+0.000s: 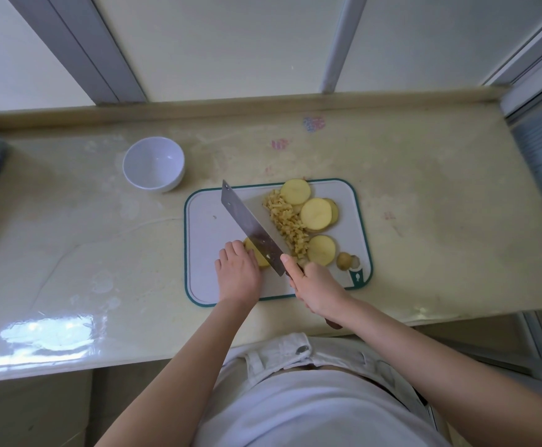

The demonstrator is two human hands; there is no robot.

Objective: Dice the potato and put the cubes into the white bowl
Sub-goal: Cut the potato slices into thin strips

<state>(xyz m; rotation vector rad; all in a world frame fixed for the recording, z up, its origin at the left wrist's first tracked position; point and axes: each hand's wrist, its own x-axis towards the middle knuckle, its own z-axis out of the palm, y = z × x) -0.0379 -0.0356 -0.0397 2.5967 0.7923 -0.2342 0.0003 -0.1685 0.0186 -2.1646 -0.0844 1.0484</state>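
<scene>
Fingers (231, 250) of left hand (238, 272) lie close together, curled down on the potato piece (258, 255) on the cutting board (205, 221), right hand (319, 285) gripping the knife (250, 227) against it: keep them tucked behind the knuckles, cut even strips, then move cubes (287, 221) to the empty white bowl (153, 162) beyond the board.

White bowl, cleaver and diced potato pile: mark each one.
white bowl (153, 162), head view, bare inside wall
cleaver (250, 229), head view, middle of blade
diced potato pile (287, 223), head view, centre of heap
</scene>
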